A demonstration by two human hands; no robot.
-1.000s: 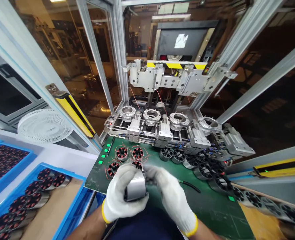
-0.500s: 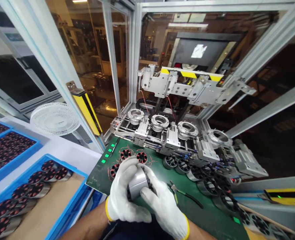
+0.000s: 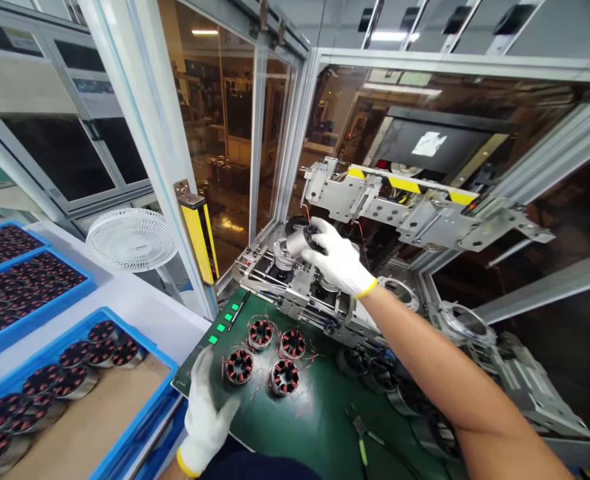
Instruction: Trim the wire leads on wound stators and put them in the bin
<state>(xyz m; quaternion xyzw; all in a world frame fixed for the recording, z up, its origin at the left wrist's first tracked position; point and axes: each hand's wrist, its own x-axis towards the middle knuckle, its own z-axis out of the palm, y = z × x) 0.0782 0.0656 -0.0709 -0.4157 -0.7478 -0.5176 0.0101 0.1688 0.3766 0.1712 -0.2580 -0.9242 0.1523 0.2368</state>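
My right hand [image 3: 337, 257], in a white glove with a yellow cuff, reaches out to the machine. Its fingers grip a smooth silver motor stator [image 3: 297, 244], tilted over the leftmost ring-shaped holder [image 3: 282, 261]; whether the two touch I cannot tell. My left hand [image 3: 205, 410], gloved alike, hovers by the near left edge of the green table [image 3: 319, 417], thumb and fingers apart with nothing in them. Nearest to it stands a wound stator [image 3: 239, 367] with red copper coils and loose wire ends, one of several grouped there.
Side cutters [image 3: 362, 433] with green handles lie at the front. Unwound stators [image 3: 382, 373] line the right, partly behind my forearm. Blue trays [image 3: 105, 313] of wound stators and a white fan [image 3: 131, 240] are at left. A striped machine crossbar [image 3: 389, 207] hangs above the holders.
Both hands were around the stator near my body. The right hand has carried it forward to the leftmost holder; the left hand has let go and moved left. The view has turned.
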